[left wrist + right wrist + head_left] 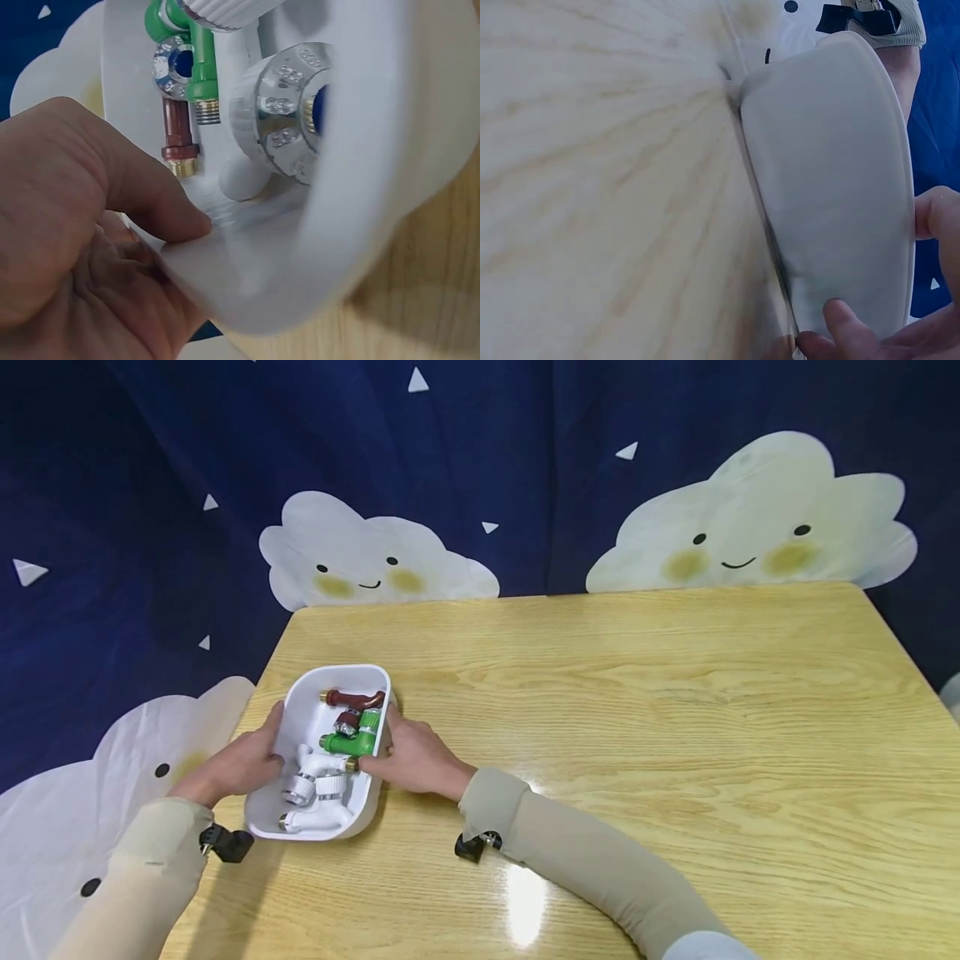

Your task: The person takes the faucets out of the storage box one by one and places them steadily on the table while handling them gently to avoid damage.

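A white plastic bin (302,712) stands at the left of the table, with both hands on its long sides. My left hand (243,766) grips the left rim, its thumb inside the wall in the left wrist view. On the opposite rim, my right hand (422,757) holds with the thumb over the edge and fingers against the outer wall (825,165). Inside lie several taps with brass threaded ends: a brown one (356,700), a green one (352,743) and white ones (318,816). A clear-and-silver knob (281,105) faces the left wrist camera.
The wooden table (637,710) stretches far to the right of the bin. A dark blue curtain (517,452) with smiling clouds hangs behind it and along the left side. Black wrist-camera mounts (227,843) stick out from both sleeves.
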### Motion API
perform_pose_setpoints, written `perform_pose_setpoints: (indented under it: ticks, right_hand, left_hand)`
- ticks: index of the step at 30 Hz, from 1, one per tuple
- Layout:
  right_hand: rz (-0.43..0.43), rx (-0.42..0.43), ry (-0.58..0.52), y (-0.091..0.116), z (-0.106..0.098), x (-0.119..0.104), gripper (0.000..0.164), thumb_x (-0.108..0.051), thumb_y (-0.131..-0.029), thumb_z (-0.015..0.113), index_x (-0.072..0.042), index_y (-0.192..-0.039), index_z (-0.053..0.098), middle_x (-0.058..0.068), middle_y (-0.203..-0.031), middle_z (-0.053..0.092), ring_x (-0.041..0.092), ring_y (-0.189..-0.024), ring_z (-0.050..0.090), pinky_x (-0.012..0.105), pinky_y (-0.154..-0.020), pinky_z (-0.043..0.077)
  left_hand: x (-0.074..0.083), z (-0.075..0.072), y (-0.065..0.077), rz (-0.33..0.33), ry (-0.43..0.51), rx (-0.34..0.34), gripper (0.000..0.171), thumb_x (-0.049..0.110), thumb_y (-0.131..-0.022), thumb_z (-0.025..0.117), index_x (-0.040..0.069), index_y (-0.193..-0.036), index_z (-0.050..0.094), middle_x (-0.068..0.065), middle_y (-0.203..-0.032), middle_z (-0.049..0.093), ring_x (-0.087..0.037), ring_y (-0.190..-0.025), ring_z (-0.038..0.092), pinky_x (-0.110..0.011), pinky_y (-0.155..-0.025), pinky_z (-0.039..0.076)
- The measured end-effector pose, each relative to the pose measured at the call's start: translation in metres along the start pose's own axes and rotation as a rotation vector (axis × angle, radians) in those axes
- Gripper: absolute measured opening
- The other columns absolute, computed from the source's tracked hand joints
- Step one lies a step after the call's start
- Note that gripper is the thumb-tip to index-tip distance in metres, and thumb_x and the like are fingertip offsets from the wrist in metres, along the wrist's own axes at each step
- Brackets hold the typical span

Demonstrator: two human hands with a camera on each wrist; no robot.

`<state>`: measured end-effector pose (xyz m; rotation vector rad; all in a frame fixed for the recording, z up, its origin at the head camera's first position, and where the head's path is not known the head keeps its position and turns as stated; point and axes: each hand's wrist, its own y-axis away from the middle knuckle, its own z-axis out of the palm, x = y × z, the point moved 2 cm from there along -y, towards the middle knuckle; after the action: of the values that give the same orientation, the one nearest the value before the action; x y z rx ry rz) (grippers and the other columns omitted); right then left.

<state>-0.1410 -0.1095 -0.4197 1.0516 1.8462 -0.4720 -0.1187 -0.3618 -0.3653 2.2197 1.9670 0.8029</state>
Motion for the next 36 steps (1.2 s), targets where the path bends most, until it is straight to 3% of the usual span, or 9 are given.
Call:
perform_pose_setpoints:
  ticks: [8,16,25,36]
  right_hand:
    - [0.002,0.008,0.002,0.005,-0.009,0.003,0.096,-0.036,-0.090,0.074,-0.008,-0.165,0.021,-0.001,-0.083,0.065,0.009,-0.062,0.059,0.026,-0.055,0.051]
    - [0.045,0.015,-0.020,0.010,-0.020,0.009,0.096,-0.036,-0.090,0.073,-0.011,-0.166,0.019,-0.001,-0.084,0.067,0.010,-0.060,0.058,0.028,-0.053,0.050]
    - [0.055,-0.009,0.015,0.014,-0.030,0.013,0.096,-0.034,-0.093,0.070,-0.010,-0.166,0.013,0.002,-0.081,0.067,0.012,-0.052,0.056,0.030,-0.049,0.050]
    - [0.075,-0.023,0.035,0.017,-0.043,0.019,0.100,-0.033,-0.094,0.070,-0.008,-0.166,0.006,0.010,-0.092,0.072,0.012,-0.051,0.056,0.029,-0.047,0.050]
  left_hand:
    - [0.007,0.000,-0.006,0.010,0.003,-0.017,0.091,0.001,-0.086,0.051,-0.020,-0.155,-0.005,-0.050,-0.147,0.037,-0.058,-0.133,0.050,-0.068,-0.114,0.036]
    - [0.014,0.002,-0.014,0.002,0.044,-0.041,0.091,0.001,-0.087,0.049,-0.016,-0.157,-0.007,-0.049,-0.152,0.030,-0.058,-0.140,0.043,-0.069,-0.116,0.033]
    - [0.021,0.003,-0.019,-0.015,0.214,-0.090,0.093,-0.002,-0.090,0.047,-0.009,-0.159,-0.014,-0.044,-0.163,0.008,-0.060,-0.152,0.017,-0.073,-0.120,0.017]
    - [0.032,0.005,-0.024,0.060,0.247,-0.063,0.091,-0.002,-0.091,0.049,-0.011,-0.159,-0.012,-0.042,-0.164,0.009,-0.055,-0.152,0.022,-0.071,-0.121,0.019]
